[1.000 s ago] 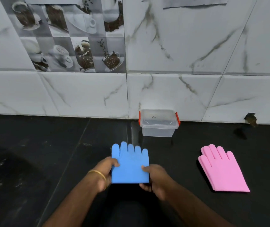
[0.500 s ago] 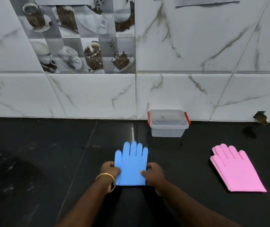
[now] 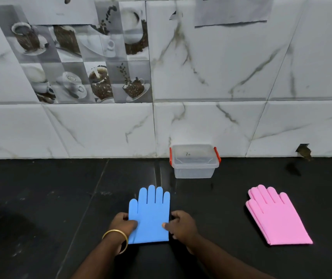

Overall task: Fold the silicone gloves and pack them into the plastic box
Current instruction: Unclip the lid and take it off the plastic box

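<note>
Two bare forearms come into view from the bottom edge, with no sleeves showing on either one. The left hand (image 3: 123, 222) carries the only thing worn: a plain gold-coloured bangle (image 3: 115, 240) round the wrist (smooth, thin and round in section, with no stones or pattern to be made out), sitting a little loose and catching a bright highlight along its upper curve. The right hand (image 3: 181, 224) and its wrist show bare. A fingernail shows pale at one fingertip of the right hand.

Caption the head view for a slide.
Both hands, left and right, grip blue gloves; pink gloves, lidded box wait.
</note>
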`<state>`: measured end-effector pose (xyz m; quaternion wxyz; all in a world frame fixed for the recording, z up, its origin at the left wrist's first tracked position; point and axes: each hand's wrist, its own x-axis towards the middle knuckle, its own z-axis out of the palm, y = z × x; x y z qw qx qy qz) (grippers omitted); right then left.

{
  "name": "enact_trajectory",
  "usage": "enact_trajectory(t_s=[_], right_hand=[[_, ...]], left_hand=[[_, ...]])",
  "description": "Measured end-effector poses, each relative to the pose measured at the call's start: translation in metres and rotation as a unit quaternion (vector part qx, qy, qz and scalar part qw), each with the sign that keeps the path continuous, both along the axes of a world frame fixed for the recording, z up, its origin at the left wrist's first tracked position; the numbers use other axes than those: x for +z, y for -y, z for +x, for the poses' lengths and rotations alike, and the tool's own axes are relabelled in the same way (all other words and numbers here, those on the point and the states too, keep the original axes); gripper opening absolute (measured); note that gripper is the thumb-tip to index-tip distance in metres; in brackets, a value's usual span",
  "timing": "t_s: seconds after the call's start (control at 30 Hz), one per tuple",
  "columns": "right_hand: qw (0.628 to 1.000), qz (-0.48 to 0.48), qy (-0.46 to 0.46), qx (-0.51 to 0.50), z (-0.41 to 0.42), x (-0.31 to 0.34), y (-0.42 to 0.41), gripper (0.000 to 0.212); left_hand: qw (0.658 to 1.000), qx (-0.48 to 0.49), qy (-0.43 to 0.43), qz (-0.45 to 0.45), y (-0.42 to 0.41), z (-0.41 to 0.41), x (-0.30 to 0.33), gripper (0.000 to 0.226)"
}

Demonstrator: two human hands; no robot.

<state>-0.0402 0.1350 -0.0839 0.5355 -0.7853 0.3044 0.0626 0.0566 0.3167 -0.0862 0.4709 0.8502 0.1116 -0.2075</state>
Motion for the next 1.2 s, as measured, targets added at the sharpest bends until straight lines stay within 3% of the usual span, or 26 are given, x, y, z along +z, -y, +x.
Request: enact_trajectory(t_s=[0.13, 0.2, 0.33, 0.43, 0.63, 0.83, 1.0, 1.2], right_hand=[[0.999, 0.027, 0.009, -0.024, -0.015, 0.002, 0.020, 0.059], [0.998, 0.038, 0.013, -0.037, -0.023, 0.003, 0.036, 0.057], [0.996, 0.043, 0.023, -0.069, -0.039, 0.006, 0.069, 0.042], [0.995, 0.026, 0.034, -0.087, -0.046, 0.008, 0.095, 0.038], [0.991, -0.110, 0.058, -0.052, -0.043, 0.019, 0.139, 0.049], [0.920, -0.368, 0.128, -0.033, -0.015, 0.038, 0.176, 0.075], [0.899, -0.411, 0.153, -0.020, 0.026, 0.055, 0.201, 0.081], [0.897, -0.422, 0.128, -0.016, 0.088, 0.050, 0.214, 0.089]], left_hand=[[1.000, 0.001, 0.017, 0.023, 0.003, 0.000, -0.002, 0.016], [0.998, -0.011, 0.015, 0.058, 0.009, 0.000, 0.000, 0.028], [0.976, -0.014, 0.058, 0.208, 0.021, -0.010, 0.010, 0.062], [0.968, 0.005, 0.147, 0.205, 0.048, -0.021, 0.022, 0.073], [0.921, -0.108, 0.303, 0.221, 0.108, -0.019, 0.028, 0.075], [0.864, -0.219, 0.378, 0.249, 0.159, 0.008, 0.040, 0.090], [0.841, -0.262, 0.386, 0.274, 0.198, 0.040, 0.055, 0.091], [0.844, -0.279, 0.367, 0.274, 0.233, 0.087, 0.062, 0.084]])
